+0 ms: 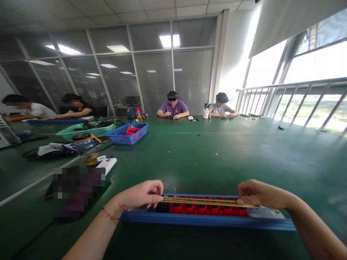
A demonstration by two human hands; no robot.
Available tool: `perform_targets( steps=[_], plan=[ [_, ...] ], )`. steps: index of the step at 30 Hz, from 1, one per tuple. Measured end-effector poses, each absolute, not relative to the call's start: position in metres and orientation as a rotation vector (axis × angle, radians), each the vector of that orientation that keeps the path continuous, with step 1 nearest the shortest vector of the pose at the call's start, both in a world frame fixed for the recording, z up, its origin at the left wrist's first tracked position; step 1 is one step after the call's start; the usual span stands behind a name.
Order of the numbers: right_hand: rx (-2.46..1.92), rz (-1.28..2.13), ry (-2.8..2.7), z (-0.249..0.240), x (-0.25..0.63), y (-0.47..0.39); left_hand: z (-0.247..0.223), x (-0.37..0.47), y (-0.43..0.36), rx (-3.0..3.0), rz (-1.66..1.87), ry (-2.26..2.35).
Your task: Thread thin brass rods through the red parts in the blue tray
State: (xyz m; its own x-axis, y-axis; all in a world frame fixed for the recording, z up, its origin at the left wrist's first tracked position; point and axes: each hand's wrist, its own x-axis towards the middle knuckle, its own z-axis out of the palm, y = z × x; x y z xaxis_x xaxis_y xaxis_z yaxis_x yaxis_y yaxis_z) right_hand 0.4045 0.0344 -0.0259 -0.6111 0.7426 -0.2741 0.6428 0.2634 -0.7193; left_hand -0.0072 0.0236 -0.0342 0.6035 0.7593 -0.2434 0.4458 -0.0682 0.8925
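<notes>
Several thin yellowish sticks (pixel 200 201) stretch sideways between my two hands. My left hand (pixel 150 193) pinches their left end, thumb against curled fingers. Near the other end, my right hand (pixel 248 194) is closed on the sticks, and their tips reach a little past it. Just beneath them lies a long blue tray (pixel 208 221) with a row of red plastic cups (pixel 189 208) inside. Dark contents show in the cups, too small to name. A pale flat plate (pixel 267 213) covers the tray's right end, below my right hand.
Left of me lie a dark purple pixelated item (pixel 81 195), a white power-bank-like block (pixel 108 166) and a glass jar (pixel 88 150). Farther back stand a blue basket (pixel 127 135) and a green basket (pixel 86 133). Several people sit along the far side of the green table (pixel 189 159).
</notes>
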Motion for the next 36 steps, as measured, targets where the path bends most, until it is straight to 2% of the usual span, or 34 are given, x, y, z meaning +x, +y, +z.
perform_targets(
  steps=[16, 27, 36],
  plan=[
    [-1.331, 0.958, -1.861, -0.027, 0.442, 0.050, -0.034, -0.007, 0.022, 1.702, 0.339, 1.058],
    [-1.378, 0.788, -2.208, -0.062, 0.416, 0.069, -0.022, -0.003, 0.018, 1.907, 0.312, 1.170],
    [-1.354, 0.628, -2.397, -0.065, 0.406, 0.073, 0.002, -0.004, 0.008, 2.258, 0.250, 1.344]
  ],
)
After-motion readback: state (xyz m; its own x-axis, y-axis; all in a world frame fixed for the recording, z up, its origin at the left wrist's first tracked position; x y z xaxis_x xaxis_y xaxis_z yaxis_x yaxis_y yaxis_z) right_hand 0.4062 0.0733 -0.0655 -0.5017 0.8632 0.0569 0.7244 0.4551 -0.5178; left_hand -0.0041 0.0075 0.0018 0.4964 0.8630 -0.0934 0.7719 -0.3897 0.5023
